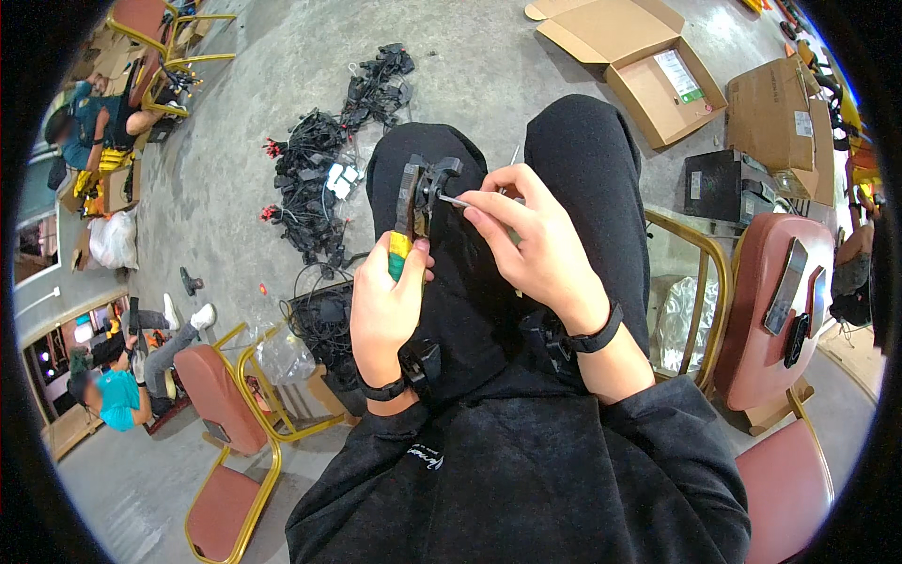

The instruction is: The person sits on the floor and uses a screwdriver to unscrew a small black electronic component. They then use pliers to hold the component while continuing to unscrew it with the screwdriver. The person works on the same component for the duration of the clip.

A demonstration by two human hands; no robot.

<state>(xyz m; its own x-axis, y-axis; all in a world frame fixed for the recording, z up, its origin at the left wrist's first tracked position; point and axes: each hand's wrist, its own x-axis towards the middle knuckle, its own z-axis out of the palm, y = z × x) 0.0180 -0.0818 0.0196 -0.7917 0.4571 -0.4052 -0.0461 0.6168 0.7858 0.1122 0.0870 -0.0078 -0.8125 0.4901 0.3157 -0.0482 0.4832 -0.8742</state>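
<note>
The person's left hand (387, 299) grips a yellow-and-green handle (399, 252) by a black part (438, 179); the right hand (534, 242) pinches a thin rod (454, 200) at it, apparently adjusting; steadiness seems needed next

Black bands (601, 331) sit just below the left hand (390, 303) and right hand (540, 242). The black shirt (526, 461) has white writing (426, 458); the pants (587, 179) are black.

Plastic-looking part (437, 177) (mostly matt)
</note>
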